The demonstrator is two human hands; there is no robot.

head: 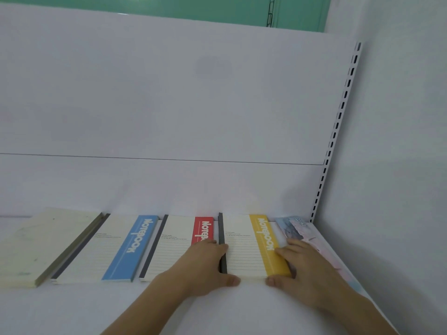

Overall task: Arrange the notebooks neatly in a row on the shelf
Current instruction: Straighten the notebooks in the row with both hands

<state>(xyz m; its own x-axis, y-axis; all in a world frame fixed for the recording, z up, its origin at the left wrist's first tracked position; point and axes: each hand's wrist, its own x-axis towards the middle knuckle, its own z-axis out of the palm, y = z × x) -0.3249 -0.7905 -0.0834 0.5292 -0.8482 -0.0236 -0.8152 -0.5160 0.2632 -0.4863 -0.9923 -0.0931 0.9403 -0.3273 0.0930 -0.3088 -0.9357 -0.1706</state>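
Observation:
Several notebooks lie flat side by side on the white shelf (169, 308). From the left: a plain cream notebook (36, 245), one with a blue band (130, 247), one with a red band (202, 229), one with a yellow band (244, 247) and a pale pink-blue notebook (300, 228) at the far right. My left hand (205, 264) holds the yellow-band notebook at its dark spine, thumb at the front edge. My right hand (302, 264) holds its yellow side, fingers on top and thumb at the front edge.
The white back panel (169, 105) rises right behind the notebooks. A slotted upright (338, 131) and a white side wall (399, 165) close off the right end of the shelf.

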